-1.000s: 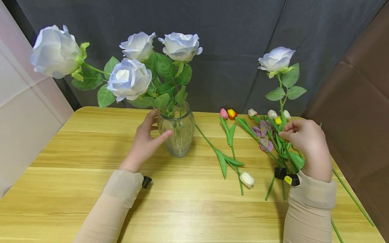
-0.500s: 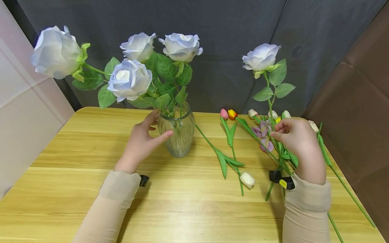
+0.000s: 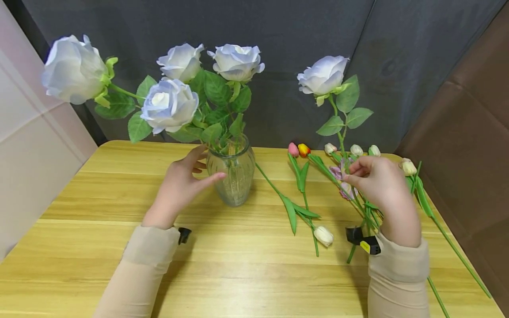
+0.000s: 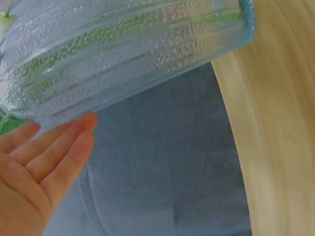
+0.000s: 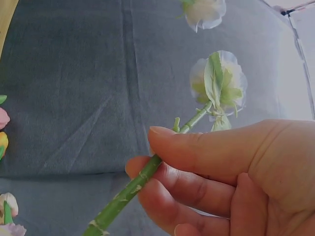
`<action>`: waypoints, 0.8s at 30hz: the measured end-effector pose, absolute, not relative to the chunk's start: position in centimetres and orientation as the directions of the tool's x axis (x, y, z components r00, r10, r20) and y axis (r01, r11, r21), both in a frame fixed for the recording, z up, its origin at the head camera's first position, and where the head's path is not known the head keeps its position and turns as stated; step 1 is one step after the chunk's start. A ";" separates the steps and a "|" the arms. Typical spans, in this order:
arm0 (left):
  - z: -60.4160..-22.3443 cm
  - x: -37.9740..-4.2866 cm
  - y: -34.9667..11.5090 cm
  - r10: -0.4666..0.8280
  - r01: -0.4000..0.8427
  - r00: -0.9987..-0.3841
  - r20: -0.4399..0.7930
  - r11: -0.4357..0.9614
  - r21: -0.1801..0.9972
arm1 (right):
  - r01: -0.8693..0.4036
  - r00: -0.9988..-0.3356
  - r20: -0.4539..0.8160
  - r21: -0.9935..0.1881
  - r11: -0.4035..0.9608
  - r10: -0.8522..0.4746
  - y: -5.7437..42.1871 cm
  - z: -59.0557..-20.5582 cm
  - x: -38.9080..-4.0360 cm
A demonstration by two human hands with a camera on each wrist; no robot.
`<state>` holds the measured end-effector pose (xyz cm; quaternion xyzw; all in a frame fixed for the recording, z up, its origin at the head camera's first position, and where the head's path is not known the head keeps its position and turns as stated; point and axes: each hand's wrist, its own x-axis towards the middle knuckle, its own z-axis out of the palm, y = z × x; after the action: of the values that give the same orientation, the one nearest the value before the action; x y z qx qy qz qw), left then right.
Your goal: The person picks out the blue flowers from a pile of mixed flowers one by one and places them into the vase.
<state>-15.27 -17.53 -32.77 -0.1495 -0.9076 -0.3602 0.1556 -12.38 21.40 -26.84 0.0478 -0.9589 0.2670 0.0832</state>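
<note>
Between thumb and fingers my right hand pinches the green stem of a pale blue-white rose, whose bloom stands above the hand with leaves below it. At the upper left side of a ribbed glass vase is my left hand, thumb in front and fingers behind. In the left wrist view its fingers are fairly straight, fingertips right at the glass. Several similar roses stand in the vase, one leaning far left.
Right of the vase, a white tulip and a pink tulip lie with crossed stems on the wooden table. Further right is a pile of tulips and a purple flower, partly behind the right hand. A dark cloth hangs behind.
My right hand has moved left with the rose, showing a white tulip at the right that it had covered. The left wrist has shifted slightly left; its fingertips stay by the vase.
</note>
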 end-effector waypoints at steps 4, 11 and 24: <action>-32.6 -15.0 -17.9 0.165 0.382 -0.910 0.380 0.688 0.617 | -0.134 -0.984 0.170 -0.514 0.847 -0.053 20.9 -26.6 -12.1; -32.3 -14.8 -18.2 0.177 0.421 -0.887 0.426 0.687 0.592 | -0.166 -0.980 0.179 -0.500 0.850 -0.086 20.1 -26.4 -11.6; -31.4 -13.8 -18.3 0.227 0.604 -0.680 0.697 0.713 0.356 | -0.223 -0.966 0.228 -0.490 0.843 -0.122 18.6 -26.5 -11.2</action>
<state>-13.78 -18.31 -31.40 -0.2393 -0.8682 -0.2936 0.3206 -11.16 18.60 -26.46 0.0903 -0.9553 0.2652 0.0945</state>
